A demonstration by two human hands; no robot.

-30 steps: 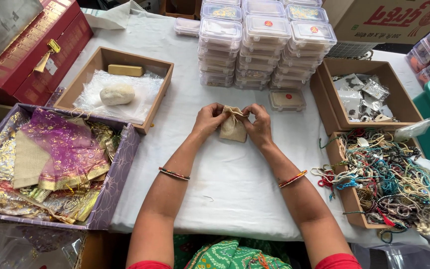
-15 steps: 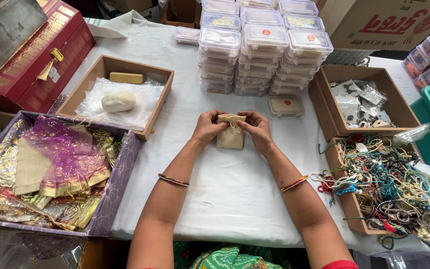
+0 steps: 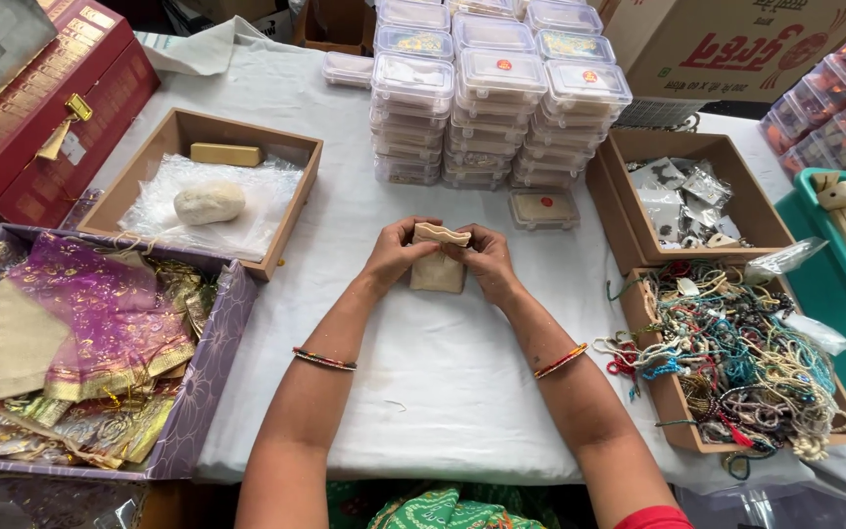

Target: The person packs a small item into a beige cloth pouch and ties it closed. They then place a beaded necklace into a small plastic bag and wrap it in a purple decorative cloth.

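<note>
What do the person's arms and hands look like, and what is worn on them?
Both forearms are bare to above the elbow. The left hand has a thin multicoloured beaded bangle on its wrist; the right hand has thin orange-red bangles. A red sleeve edge shows on the right upper arm. No gloves or rings visible.

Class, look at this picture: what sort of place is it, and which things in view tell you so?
Probably a craft or gift packing table. Both hands hold a small tan pouch; nearby sit stacked clear lidded tubs, a box of beaded cords and a tray of shiny fabric bags.
</note>
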